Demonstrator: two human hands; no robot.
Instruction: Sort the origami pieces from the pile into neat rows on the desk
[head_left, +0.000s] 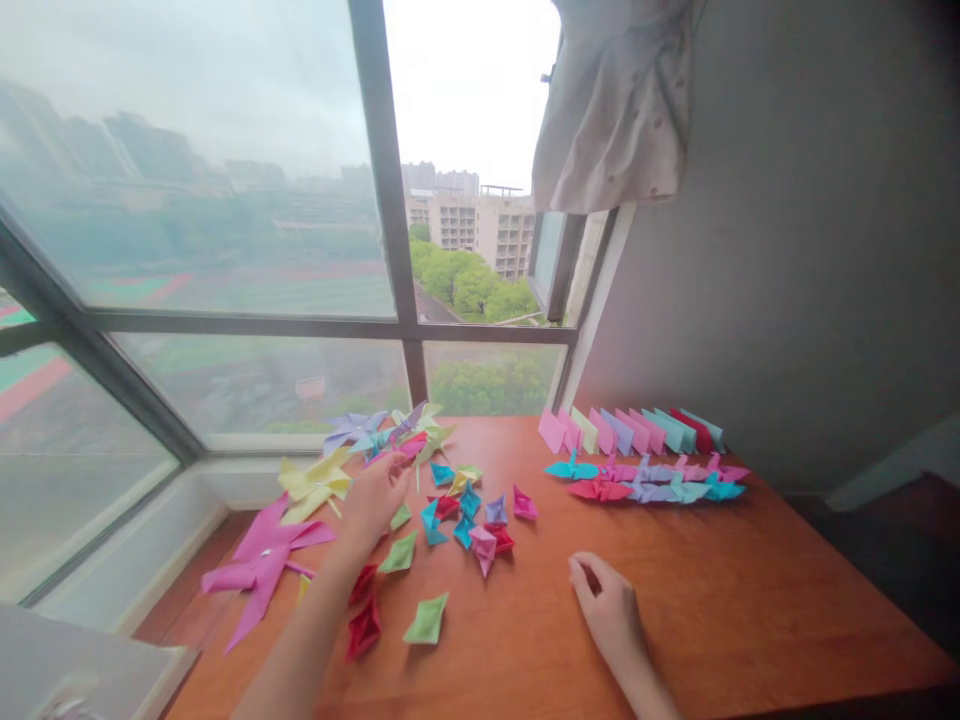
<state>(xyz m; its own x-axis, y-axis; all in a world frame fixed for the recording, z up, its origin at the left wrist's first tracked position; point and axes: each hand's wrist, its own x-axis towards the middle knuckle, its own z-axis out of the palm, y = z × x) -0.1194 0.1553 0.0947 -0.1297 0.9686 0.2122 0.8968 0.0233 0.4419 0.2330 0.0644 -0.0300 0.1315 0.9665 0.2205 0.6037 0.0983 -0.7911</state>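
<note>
My left hand (376, 495) reaches over the folded paper pieces on the left of the table, its fingers bent together; anything in them is hidden. Just beyond its fingertips lies a pink paper pinwheel (412, 446). A small green paper boat (401, 516) sits right below the hand, and another green boat (400, 553) is nearer to me. Several blue, red, purple and pink boats, such as a magenta one (525, 504), cluster to the right. Loosely curled, my right hand (607, 605) rests on the wooden table (540, 640) with nothing visible in it.
Pinwheels line the left side, among them a large magenta one (264, 560) and a yellow one (313, 483). At the back right, paper cranes (600, 489) lie in rows before a row of upright folded cards (630, 431). Windows (247, 230) rise behind the table.
</note>
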